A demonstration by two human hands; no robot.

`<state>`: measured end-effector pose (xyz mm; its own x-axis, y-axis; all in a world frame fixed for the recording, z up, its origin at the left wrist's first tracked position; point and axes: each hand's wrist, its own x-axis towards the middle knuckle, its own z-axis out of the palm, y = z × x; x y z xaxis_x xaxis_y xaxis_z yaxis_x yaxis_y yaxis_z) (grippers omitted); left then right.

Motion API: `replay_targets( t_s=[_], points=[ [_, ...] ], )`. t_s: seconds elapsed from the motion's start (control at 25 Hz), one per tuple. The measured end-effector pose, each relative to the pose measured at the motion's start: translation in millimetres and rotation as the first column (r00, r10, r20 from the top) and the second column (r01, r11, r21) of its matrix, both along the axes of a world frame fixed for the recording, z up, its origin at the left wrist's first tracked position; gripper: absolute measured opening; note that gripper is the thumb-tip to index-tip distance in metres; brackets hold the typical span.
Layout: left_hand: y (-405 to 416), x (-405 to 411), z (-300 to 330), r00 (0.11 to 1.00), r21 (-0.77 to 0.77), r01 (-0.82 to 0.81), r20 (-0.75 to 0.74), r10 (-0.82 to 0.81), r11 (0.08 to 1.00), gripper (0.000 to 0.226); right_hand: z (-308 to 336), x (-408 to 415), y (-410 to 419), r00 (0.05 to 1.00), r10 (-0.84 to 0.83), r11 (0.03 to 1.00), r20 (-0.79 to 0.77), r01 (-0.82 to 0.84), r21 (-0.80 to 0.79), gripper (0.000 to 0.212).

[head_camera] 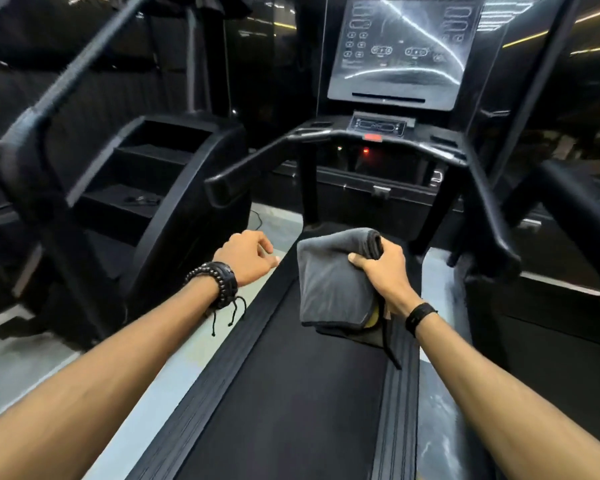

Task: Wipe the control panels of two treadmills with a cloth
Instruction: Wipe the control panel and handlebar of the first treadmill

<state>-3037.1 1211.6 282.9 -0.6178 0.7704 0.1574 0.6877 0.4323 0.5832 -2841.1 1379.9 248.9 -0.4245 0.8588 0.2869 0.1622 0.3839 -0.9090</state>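
Note:
A treadmill stands straight ahead, its large glossy control panel upright at the top with faint button outlines and light streaks on it. A smaller control strip sits below, above a red stop button. My right hand grips a folded grey cloth over the treadmill belt, well short of the panel. My left hand hovers beside it with loosely curled fingers and holds nothing.
Black handrails reach back on both sides of the belt. A stair-climber machine stands on the left, with its rail close by. Part of another machine is on the right. Grey floor shows at the lower left.

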Motion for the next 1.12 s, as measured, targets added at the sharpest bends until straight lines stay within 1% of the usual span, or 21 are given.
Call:
replay_targets(
  t_s=[0.12, 0.28, 0.32, 0.44, 0.56, 0.64, 0.72, 0.84, 0.88, 0.92, 1.04, 1.12],
  points=[
    [73, -32, 56, 0.999, -0.001, 0.036, 0.032, -0.036, 0.999, 0.015, 65, -31, 63, 0.998, -0.022, 0.999, -0.058, 0.019, -0.050, 0.023],
    [125, -65, 111, 0.997, -0.070, 0.065, 0.042, -0.062, 0.995, 0.015, 140, -44, 113, 0.993, -0.069, 0.996, -0.099, 0.062, -0.071, 0.021],
    [138, -72, 127, 0.997, -0.064, 0.069, 0.039, -0.066, 0.996, 0.016, 157, -45, 125, 0.989, -0.092, 0.993, -0.119, 0.082, -0.082, 0.020],
    [182, -89, 169, 0.994, 0.024, 0.108, 0.025, -0.109, 0.994, 0.016, 197, -51, 158, 0.975, -0.138, 0.989, -0.174, 0.125, -0.082, 0.019],
    [224, -100, 191, 0.988, 0.091, 0.147, 0.038, -0.151, 0.985, 0.017, 214, -62, 186, 0.971, -0.149, 0.988, -0.188, 0.141, -0.058, 0.021],
    [255, -109, 199, 0.982, 0.132, 0.166, 0.068, -0.176, 0.977, 0.026, 219, -76, 209, 0.969, -0.141, 0.990, -0.204, 0.137, -0.037, 0.022],
    [291, -123, 204, 0.964, 0.188, 0.187, 0.155, -0.218, 0.964, 0.038, 225, -95, 236, 0.964, -0.137, 0.991, -0.228, 0.133, -0.033, 0.022],
    [343, -140, 212, 0.898, 0.210, 0.252, 0.314, -0.309, 0.945, 0.069, 237, -130, 272, 0.962, -0.092, 0.996, -0.256, 0.088, -0.027, 0.021],
    [357, -142, 215, 0.864, 0.211, 0.270, 0.377, -0.333, 0.940, 0.074, 243, -139, 282, 0.960, -0.063, 0.998, -0.273, 0.055, -0.038, 0.020],
    [372, -143, 219, 0.820, 0.222, 0.296, 0.440, -0.366, 0.929, 0.071, 249, -149, 292, 0.953, -0.028, 0.998, -0.301, 0.012, -0.055, 0.020],
    [414, -141, 235, 0.657, 0.338, 0.361, 0.569, -0.494, 0.869, 0.040, 266, -174, 315, 0.922, 0.088, 0.976, -0.378, -0.155, -0.152, 0.028],
    [444, -143, 236, 0.552, 0.429, 0.374, 0.609, -0.569, 0.822, 0.037, 271, -183, 331, 0.908, 0.138, 0.940, -0.397, -0.246, -0.237, 0.033]
  ],
)
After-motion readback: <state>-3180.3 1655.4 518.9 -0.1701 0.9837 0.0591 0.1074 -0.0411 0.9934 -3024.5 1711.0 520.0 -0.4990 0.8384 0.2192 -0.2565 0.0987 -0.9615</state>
